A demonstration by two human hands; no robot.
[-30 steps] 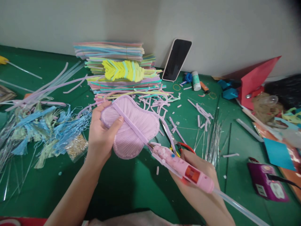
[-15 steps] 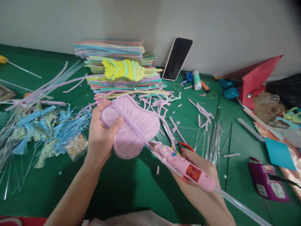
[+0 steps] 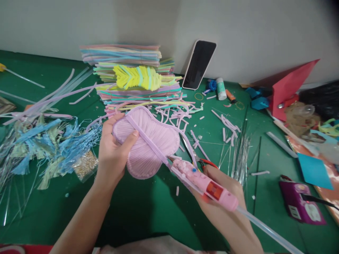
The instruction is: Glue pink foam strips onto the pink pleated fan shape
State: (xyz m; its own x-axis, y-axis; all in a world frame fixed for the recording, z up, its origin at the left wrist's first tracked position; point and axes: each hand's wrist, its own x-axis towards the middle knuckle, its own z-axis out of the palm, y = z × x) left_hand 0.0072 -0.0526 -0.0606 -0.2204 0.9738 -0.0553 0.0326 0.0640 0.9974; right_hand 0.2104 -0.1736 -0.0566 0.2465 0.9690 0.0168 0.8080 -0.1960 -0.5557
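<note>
My left hand (image 3: pixel 112 146) grips the left side of a lilac rounded piece (image 3: pixel 148 155) made of close-set pipe cleaners, its thumb pressed on the front. A single lilac pipe cleaner (image 3: pixel 149 141) runs diagonally across that piece and past its lower right edge. In my right hand (image 3: pixel 225 181) is a pink hot glue gun (image 3: pixel 196 178) with a clear glue stick (image 3: pixel 267 225) sticking out of its back. The nozzle points at the lilac strip near the piece's lower right edge; I cannot tell whether they touch. Behind the glue gun lie red-handled pliers (image 3: pixel 209 163), partly hidden.
Bundles of pastel pipe cleaners (image 3: pixel 119 54) lie at the back beside a phone (image 3: pixel 200 63) leaning on the wall. Blue tassels (image 3: pixel 79 141) and a bag of gold beads (image 3: pixel 86 164) are at left. Thin metal wires (image 3: pixel 240 158) and a purple power box (image 3: pixel 302 203) sit at right.
The glue gun's nozzle has shifted slightly up and left along the lilac strip. My left hand keeps the same hold on the piece.
</note>
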